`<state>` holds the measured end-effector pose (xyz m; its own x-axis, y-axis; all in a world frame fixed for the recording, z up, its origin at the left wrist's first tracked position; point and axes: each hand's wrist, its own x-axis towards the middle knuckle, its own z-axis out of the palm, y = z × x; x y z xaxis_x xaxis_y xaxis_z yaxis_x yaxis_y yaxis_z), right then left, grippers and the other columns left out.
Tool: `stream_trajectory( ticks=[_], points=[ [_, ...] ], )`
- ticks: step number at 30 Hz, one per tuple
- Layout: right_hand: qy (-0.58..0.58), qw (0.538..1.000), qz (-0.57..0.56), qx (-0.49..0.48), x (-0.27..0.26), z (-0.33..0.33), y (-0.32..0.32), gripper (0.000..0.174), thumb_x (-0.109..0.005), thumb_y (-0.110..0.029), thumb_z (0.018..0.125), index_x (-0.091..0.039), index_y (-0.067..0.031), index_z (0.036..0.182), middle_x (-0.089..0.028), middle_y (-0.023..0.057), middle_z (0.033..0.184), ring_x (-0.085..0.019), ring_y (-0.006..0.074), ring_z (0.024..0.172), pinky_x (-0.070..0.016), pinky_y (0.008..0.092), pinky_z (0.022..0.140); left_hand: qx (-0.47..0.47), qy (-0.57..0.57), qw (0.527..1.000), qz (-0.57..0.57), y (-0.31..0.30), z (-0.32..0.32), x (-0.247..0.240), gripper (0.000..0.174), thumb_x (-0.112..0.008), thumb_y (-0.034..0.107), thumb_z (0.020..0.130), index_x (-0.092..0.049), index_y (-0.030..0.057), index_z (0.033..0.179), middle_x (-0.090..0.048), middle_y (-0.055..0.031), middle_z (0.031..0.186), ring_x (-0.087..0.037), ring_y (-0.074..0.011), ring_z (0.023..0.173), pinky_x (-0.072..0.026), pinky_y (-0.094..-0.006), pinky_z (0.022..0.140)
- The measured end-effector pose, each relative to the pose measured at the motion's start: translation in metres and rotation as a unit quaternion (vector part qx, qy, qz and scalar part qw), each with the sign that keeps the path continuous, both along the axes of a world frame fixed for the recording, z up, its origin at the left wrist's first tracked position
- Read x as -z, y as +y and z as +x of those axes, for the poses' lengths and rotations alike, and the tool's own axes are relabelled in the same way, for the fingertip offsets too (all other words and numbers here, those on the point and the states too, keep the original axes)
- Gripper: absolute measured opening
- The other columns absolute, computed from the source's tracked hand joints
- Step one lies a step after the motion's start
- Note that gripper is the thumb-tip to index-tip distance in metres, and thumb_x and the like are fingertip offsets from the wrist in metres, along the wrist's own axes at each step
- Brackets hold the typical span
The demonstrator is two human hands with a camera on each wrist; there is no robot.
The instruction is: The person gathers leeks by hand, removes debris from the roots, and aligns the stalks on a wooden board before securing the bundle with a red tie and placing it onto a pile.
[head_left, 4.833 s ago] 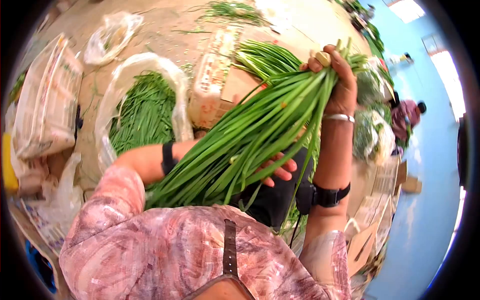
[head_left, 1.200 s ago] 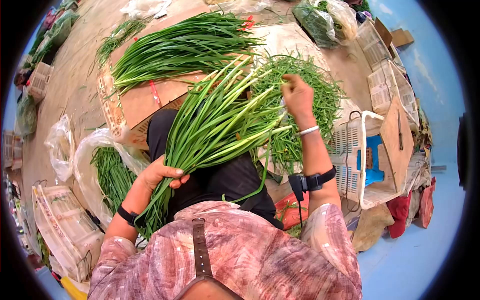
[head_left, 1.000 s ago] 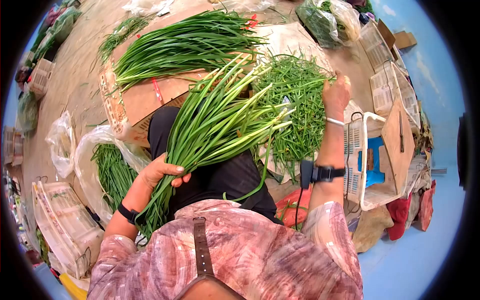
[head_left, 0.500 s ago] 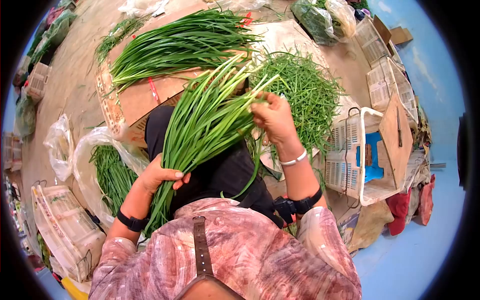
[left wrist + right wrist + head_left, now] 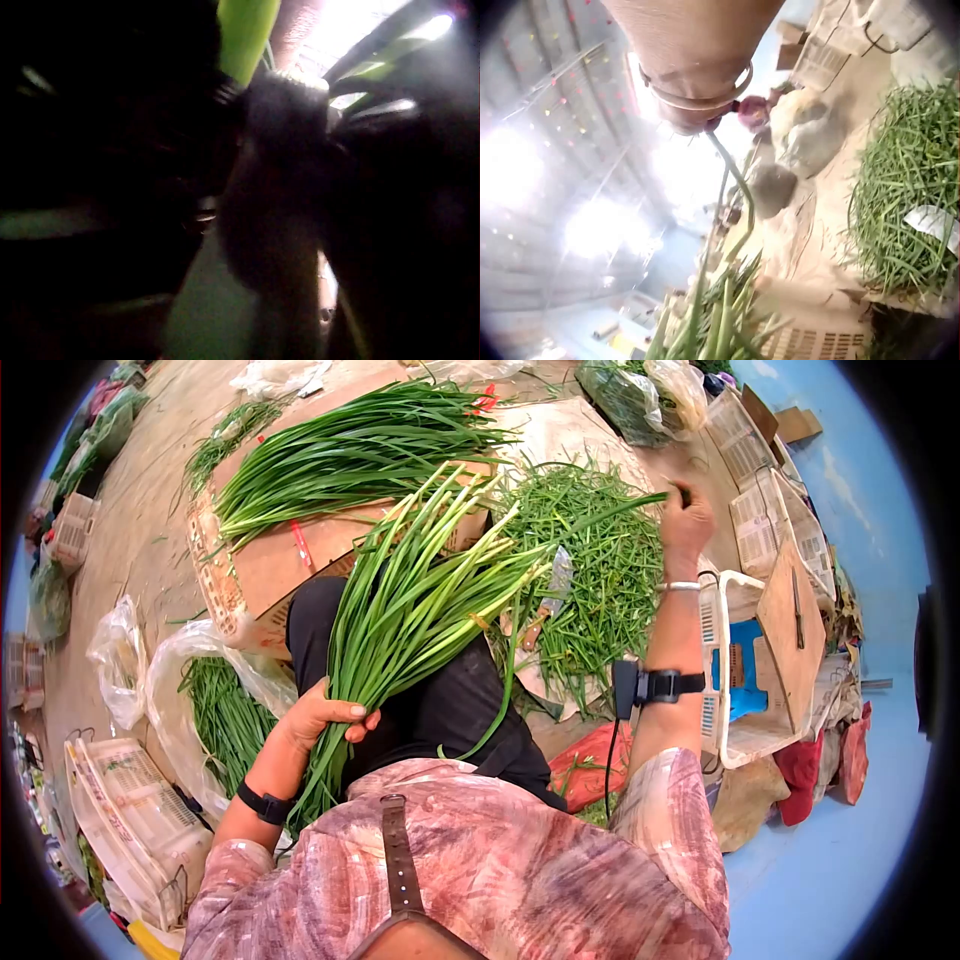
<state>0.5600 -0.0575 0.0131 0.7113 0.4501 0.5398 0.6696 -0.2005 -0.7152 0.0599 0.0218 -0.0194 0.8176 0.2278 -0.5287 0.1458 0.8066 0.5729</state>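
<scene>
A bunch of garlic chives [image 5: 410,600] lies across the person's lap, pale stem ends pointing up and right. Near the leaf tips the left hand [image 5: 322,715] grips it, thumb across the top. Out to the right, the right hand [image 5: 687,528] pinches a long green leaf [image 5: 615,510] that runs back toward the bunch's stem ends. In the right wrist view this leaf [image 5: 737,176] trails down from the hand, whose fingers are mostly hidden behind the braceleted wrist [image 5: 697,82]. The left wrist view is mostly dark, with a bright leaf [image 5: 247,37] at the top.
A knife [image 5: 552,595] lies on a heap of loose leaves [image 5: 610,600]. Another chive bunch [image 5: 350,455] rests on cardboard [image 5: 265,565] over a crate. A plastic bag [image 5: 165,670] of greens stands left. Plastic crates [image 5: 735,745] stand right.
The person has turned from an earlier view where the right hand held up the bunch. Since half a second ago that hand has moved from the stem ends out right, drawing a leaf.
</scene>
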Motion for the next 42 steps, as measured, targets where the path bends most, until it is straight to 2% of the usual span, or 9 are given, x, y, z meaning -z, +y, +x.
stream_trajectory(
  ticks=[2, 7, 13, 21, 24, 31, 35, 38, 42],
  points=[
    [-0.187, 0.937, -0.195, 0.22, -0.015, -0.004, -0.006, 0.023, -0.067, -0.016, 0.077, -0.062, -0.0039, 0.096, -0.063, 0.0131, 0.078, -0.06, 0.0206, 0.072, -0.0481, 0.0348, 0.063, -0.003, -0.003, 1.0, 0.0, 0.0, 0.001, -0.002, 0.055, -0.068, 0.007, 0.068, -0.044, -0.0017, 0.116, -0.053, -0.0199, 0.072, -0.046, -0.0179, 0.046, -0.0379, -0.0278, 0.044],
    [0.07, 0.9, -0.392, -0.177, -0.008, -0.081, 0.018, 0.049, -0.064, -0.034, 0.08, -0.059, 0.0053, 0.109, -0.062, 0.0206, 0.105, -0.059, 0.0267, 0.099, -0.0452, 0.0347, 0.087, 0.007, 0.012, 1.0, -0.006, 0.001, 0.003, -0.002, 0.054, -0.069, 0.006, 0.067, -0.045, -0.0017, 0.115, -0.054, -0.0198, 0.072, -0.046, -0.0179, 0.046, -0.0381, -0.0274, 0.044],
    [0.306, 0.765, -0.429, -0.371, 0.018, -0.103, 0.031, 0.039, -0.067, -0.033, 0.078, -0.065, 0.0032, 0.091, -0.057, 0.0034, 0.063, -0.053, 0.0106, 0.056, -0.0448, 0.0254, 0.048, 0.018, 0.017, 0.998, 0.062, 0.006, 0.003, -0.01, 0.054, -0.071, 0.01, 0.064, -0.047, -0.0034, 0.111, -0.055, -0.0181, 0.069, -0.046, -0.0161, 0.044, -0.0384, -0.026, 0.042],
    [0.444, 0.837, -0.091, -0.306, 0.03, -0.109, 0.0, 0.014, -0.064, -0.003, 0.076, -0.065, -0.0016, 0.091, -0.064, 0.0053, 0.075, -0.056, 0.009, 0.058, -0.0413, 0.0202, 0.048, 0.044, 0.045, 0.99, 0.126, 0.008, 0.001, -0.011, 0.05, -0.074, 0.014, 0.063, -0.052, -0.0045, 0.104, -0.056, -0.0147, 0.066, -0.047, -0.0142, 0.043, -0.038, -0.0235, 0.041],
    [0.577, 0.769, 0.044, -0.273, 0.058, -0.096, -0.003, 0.014, -0.063, 0.001, 0.078, -0.061, -0.0008, 0.092, -0.065, 0.0114, 0.08, -0.063, 0.0204, 0.067, -0.0535, 0.0315, 0.059, 0.063, 0.056, 0.987, 0.135, 0.009, -0.002, -0.01, 0.048, -0.074, 0.014, 0.063, -0.053, -0.0045, 0.102, -0.057, -0.0141, 0.066, -0.047, -0.0138, 0.044, -0.0381, -0.0232, 0.041],
    [0.621, 0.716, 0.258, -0.188, 0.053, -0.057, -0.015, 0.011, -0.062, 0.005, 0.078, -0.062, -0.0012, 0.086, -0.065, 0.0164, 0.08, -0.063, 0.0194, 0.062, -0.0479, 0.0246, 0.046, 0.063, 0.062, 0.984, 0.152, 0.007, 0.001, -0.013, 0.047, -0.074, 0.012, 0.063, -0.054, -0.0045, 0.102, -0.057, -0.0141, 0.066, -0.047, -0.0136, 0.044, -0.0376, -0.0232, 0.042],
    [0.516, 0.775, 0.352, -0.096, 0.082, 0.002, -0.036, 0.022, -0.061, 0.004, 0.078, -0.059, 0.0002, 0.099, -0.065, 0.0196, 0.086, -0.065, 0.0225, 0.071, -0.0521, 0.0279, 0.054, 0.055, 0.049, 0.991, 0.114, 0.008, -0.001, -0.015, 0.035, -0.07, 0.009, 0.068, -0.056, -0.0046, 0.097, -0.057, -0.0113, 0.066, -0.049, -0.0125, 0.047, -0.0391, -0.0223, 0.044],
    [0.175, 0.974, -0.132, 0.058, 0.089, -0.002, -0.043, 0.041, -0.061, -0.004, 0.08, -0.049, 0.0052, 0.119, -0.059, 0.0225, 0.107, -0.064, 0.0264, 0.089, -0.0546, 0.0256, 0.065, 0.049, 0.037, 0.995, 0.081, 0.01, -0.002, -0.006, 0.052, -0.073, 0.012, 0.065, -0.05, -0.0036, 0.108, -0.055, -0.0153, 0.066, -0.045, -0.0142, 0.044, -0.0362, -0.0237, 0.042],
    [0.566, 0.775, -0.063, -0.274, 0.045, -0.118, -0.041, 0.048, -0.064, -0.009, 0.081, -0.044, 0.0044, 0.123, -0.059, 0.0185, 0.109, -0.063, 0.0258, 0.095, -0.0558, 0.0318, 0.075, 0.026, -0.003, 0.999, -0.032, 0.003, -0.003, -0.005, 0.049, -0.071, 0.012, 0.07, -0.047, 0.0004, 0.111, -0.054, -0.0141, 0.068, -0.043, -0.0119, 0.043, -0.0334, -0.0243, 0.042]
  ],
)
